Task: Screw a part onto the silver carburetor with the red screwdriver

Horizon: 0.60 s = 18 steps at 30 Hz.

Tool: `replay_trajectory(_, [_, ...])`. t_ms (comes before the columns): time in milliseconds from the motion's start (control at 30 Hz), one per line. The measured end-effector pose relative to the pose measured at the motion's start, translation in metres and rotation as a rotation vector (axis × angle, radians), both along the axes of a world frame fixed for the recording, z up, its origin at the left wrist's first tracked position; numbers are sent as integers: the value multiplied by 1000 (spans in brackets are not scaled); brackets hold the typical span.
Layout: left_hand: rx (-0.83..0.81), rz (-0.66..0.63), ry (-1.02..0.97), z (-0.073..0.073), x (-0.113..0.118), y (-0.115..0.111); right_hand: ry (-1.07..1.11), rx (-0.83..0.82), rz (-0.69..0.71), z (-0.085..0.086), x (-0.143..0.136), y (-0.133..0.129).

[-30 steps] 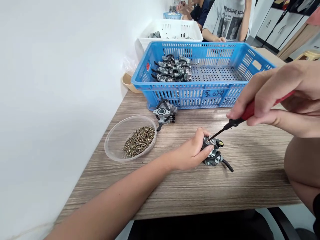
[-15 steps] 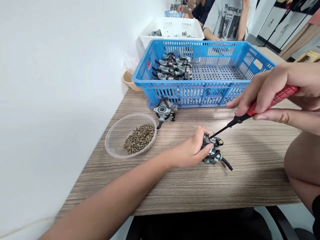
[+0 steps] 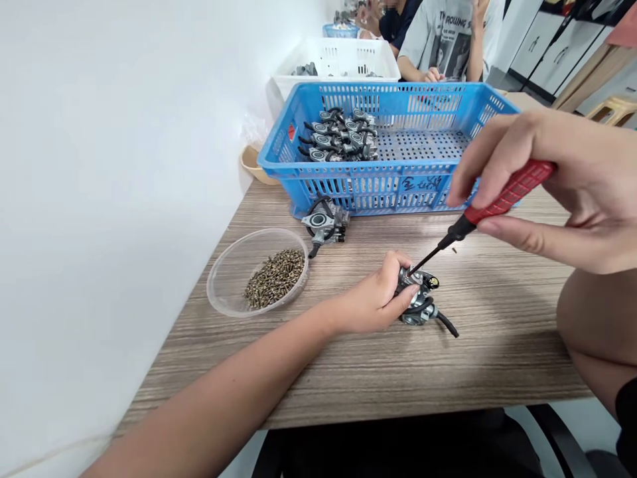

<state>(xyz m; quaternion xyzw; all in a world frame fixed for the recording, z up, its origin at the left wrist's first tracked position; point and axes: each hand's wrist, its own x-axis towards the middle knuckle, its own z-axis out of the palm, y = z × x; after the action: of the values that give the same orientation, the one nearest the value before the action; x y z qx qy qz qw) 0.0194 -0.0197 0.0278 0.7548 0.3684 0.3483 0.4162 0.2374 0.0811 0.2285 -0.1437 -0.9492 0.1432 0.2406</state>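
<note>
My left hand (image 3: pixel 375 299) is closed around a carburetor (image 3: pixel 419 307), holding it against the tabletop; a short black hose sticks out of its lower right side. In my right hand (image 3: pixel 552 192) is a screwdriver (image 3: pixel 512 192) with a red and black handle, gripped between thumb and fingers. Its dark shaft slants down to the left, and the tip meets the top of the carburetor beside my left fingers. Whether a screw sits under the tip is too small to tell. One small screw (image 3: pixel 454 250) lies on the table behind the shaft.
A clear round tub (image 3: pixel 219 292) of small screws stands left, near another carburetor (image 3: pixel 321 222). Behind them a blue crate (image 3: pixel 348 189) holds several carburetors. Farther back are a white crate (image 3: pixel 343 50), a tan bowl (image 3: pixel 253 162) and two people. A white wall borders the left side.
My right hand has shifted left, and the screwdriver now stands somewhat steeper, its tip still on the carburetor. The loose screw on the table has come into sight. My left hand keeps its hold.
</note>
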Motion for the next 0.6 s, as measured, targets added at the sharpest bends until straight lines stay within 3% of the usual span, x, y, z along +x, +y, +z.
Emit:
replay_trajectory(100, [12,-4,9,0,0,0,-142,-81,189,5,4,1])
replay_trajectory(233, [36,-8,-3,1,0,1,20,168,23,-4,-6,-4])
replay_trajectory(300, [50,1,-15,1,0,1,56,188,-52,-9,-11,-5])
replay_trajectory(500, [27,0,-9,-1,-1,0,-76,-157,110,2,-4,2])
replay_trajectory(600, [34,-9,-12,0,-1,0,-66,-133,107,0,-1,1])
